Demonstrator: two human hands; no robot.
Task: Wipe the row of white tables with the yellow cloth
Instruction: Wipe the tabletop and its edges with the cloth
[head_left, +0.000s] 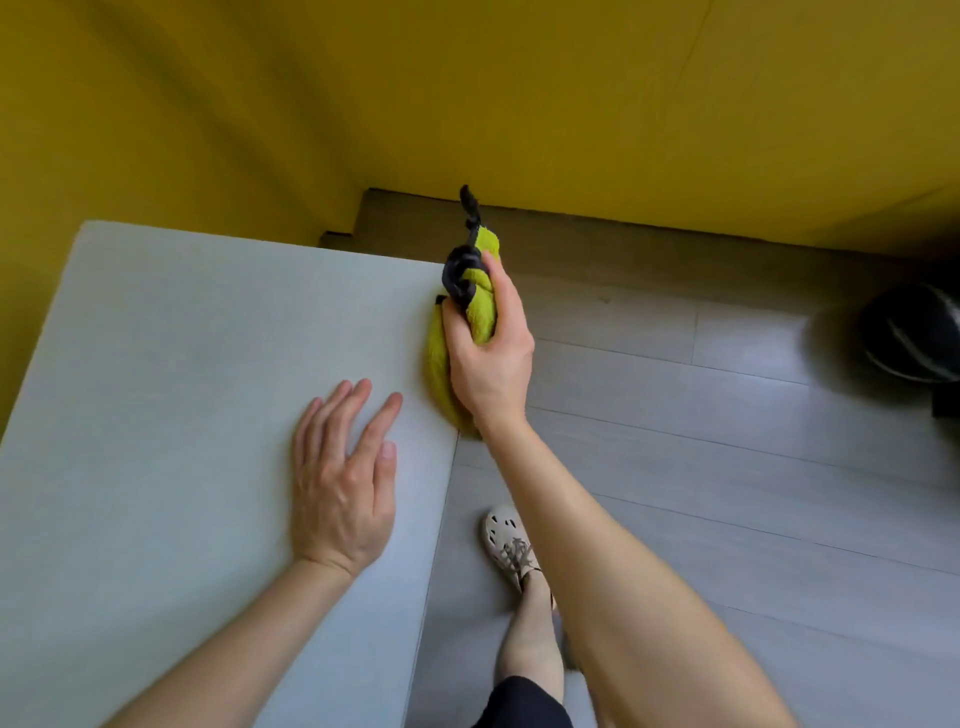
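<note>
1. Cloth check: yellow cloth bunched into a long bundle, straddling the right edge of the white bench, at roughly one o'clock from the middle of the view.
2. Right hand wrapped over it, fingers curled tight round the bundle, black cord trailing out of the grip toward twelve o'clock.
3. Left hand flat on the bench top at about eight o'clock from the cloth, fingers straight and slightly spread, holding nothing, apparently just bracing.
4. Long axis of the bundle running twelve to six, parallel to the bench edge, lower end hidden under the right wrist.
5. Key relation: open bench top lying at nine o'clock from the gripping fingers, right hand plainly the nearer one and already in charge, so probably a sideways sweep toward nine next.
6. Likely snag: bundle half off the edge and rolled narrow, so little contact with the top unless lifted on and flattened first.
7. Grey floor and pale shoe at six o'clock, yellow wall at twelve.
</note>
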